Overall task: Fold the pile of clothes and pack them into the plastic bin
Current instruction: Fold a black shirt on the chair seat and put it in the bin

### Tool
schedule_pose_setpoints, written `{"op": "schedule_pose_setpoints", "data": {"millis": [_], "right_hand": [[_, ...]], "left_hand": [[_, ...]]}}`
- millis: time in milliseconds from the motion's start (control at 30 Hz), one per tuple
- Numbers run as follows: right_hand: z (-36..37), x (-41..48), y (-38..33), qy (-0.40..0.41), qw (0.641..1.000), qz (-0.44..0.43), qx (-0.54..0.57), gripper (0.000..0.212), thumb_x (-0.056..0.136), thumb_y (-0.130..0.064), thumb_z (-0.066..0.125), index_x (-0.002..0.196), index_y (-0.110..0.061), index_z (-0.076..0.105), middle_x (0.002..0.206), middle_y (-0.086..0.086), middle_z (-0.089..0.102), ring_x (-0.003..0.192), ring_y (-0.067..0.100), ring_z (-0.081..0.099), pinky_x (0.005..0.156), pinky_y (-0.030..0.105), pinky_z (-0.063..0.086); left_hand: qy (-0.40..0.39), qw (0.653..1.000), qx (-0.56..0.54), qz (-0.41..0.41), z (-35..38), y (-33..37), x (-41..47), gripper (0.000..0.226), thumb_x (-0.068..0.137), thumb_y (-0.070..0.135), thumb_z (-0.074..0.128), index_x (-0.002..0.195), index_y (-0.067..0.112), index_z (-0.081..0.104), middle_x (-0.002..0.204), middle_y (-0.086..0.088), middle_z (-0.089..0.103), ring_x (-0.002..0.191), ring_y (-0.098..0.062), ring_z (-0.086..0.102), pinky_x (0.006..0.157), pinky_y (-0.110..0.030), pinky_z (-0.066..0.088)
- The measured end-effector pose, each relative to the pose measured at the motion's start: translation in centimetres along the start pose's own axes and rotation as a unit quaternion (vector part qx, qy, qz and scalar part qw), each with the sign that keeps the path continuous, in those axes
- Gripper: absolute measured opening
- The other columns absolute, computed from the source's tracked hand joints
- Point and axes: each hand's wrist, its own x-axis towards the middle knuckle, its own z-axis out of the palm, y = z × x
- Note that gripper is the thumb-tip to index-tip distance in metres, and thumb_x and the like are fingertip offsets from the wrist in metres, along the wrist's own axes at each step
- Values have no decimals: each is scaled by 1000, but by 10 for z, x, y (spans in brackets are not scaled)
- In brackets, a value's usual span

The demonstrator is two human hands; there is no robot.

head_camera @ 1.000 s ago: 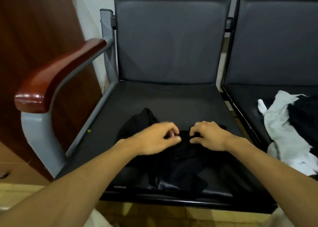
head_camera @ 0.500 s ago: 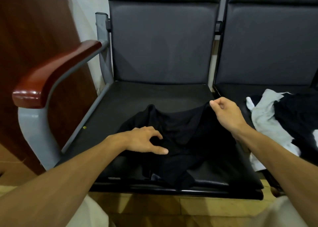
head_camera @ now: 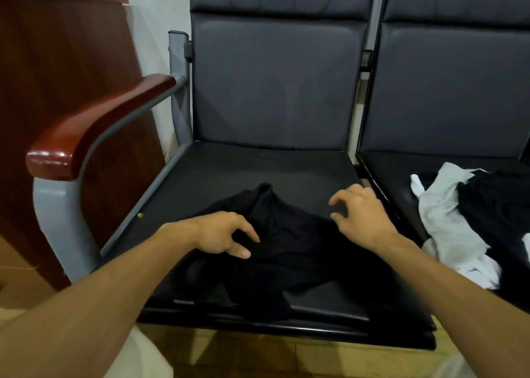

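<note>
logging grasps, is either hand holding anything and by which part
Nothing is plainly held. The left hand rests on the middle of the black garment, the right hand at its right edge, fingers loosely curled, no cloth pinched.

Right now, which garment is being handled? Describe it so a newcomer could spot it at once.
Start at the black seat beside the red-brown wooden armrest. On its front half, between the left hand and right hand, lies a crumpled black garment. Unlike the white cloth and dark clothes heaped on the neighbouring seat to the right, it lies alone.
</note>
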Motion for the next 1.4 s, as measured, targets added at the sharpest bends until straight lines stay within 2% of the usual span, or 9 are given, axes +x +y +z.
{"op": "schedule_pose_setpoints", "data": {"millis": [200,400,567,667,933,1000,1100,1167,1400], "right_hand": [[16,-7,-29,-268,946,-169,66,29,82,-44,71,107,-30,66,110,-10,58,106,8,52,96,25,41],[10,5,-35,-171,963,-128,162,21,93,-30,61,73,-25,65,73,-7,66,71,3,60,73,24,47],[2,16,-40,-18,975,-55,216,37,100,-29,47,77,0,55,73,11,59,73,23,57,71,37,43],[-3,27,-39,70,926,81,361,43,103,-30,42,75,0,56,78,13,59,79,25,57,76,36,43],[-4,41,-11,141,660,368,640,18,96,-2,47,108,-2,60,102,13,62,88,27,63,77,36,51],[3,42,-9,107,692,357,618,23,93,1,49,113,-7,57,110,13,60,102,30,61,82,36,50],[13,38,-14,40,909,280,305,36,88,-14,61,123,-14,54,125,9,54,119,31,50,98,37,41],[18,33,-25,43,981,137,130,40,86,-19,65,125,-15,55,130,11,46,124,30,40,104,37,35],[40,22,-57,-233,968,-89,15,53,86,-54,61,131,-29,49,125,-1,44,121,18,41,103,36,40]], "left_hand": [[-58,998,4,-24,-17,-13,-24,54,80,24,77,127,39,55,149,17,35,139,-6,26,116,-36,22],[24,999,-38,-19,-12,-17,-29,23,81,22,75,96,39,68,129,12,58,127,-6,46,110,-33,35],[151,979,-134,9,-16,-12,-31,18,87,11,69,82,28,72,86,12,70,82,4,63,77,-13,45],[254,918,-305,-14,-21,-4,-31,16,93,10,61,88,18,74,80,3,71,74,-5,61,66,-18,45],[453,633,-618,-113,-39,-2,-19,16,97,19,56,105,19,70,108,-5,68,101,-23,65,88,-41,55],[467,586,-648,-134,-40,-7,-16,23,97,9,53,117,13,65,118,-11,65,105,-26,63,90,-39,53],[484,570,-634,-195,-38,-14,-8,38,95,-11,43,127,6,56,130,-16,53,118,-32,55,96,-38,49],[484,597,-596,-234,-35,-21,-3,43,94,-15,40,127,9,56,127,-14,52,116,-34,55,90,-40,51],[461,705,-468,-268,-23,-36,2,24,96,2,50,106,15,67,107,-11,65,98,-29,63,92,-45,53]]}}
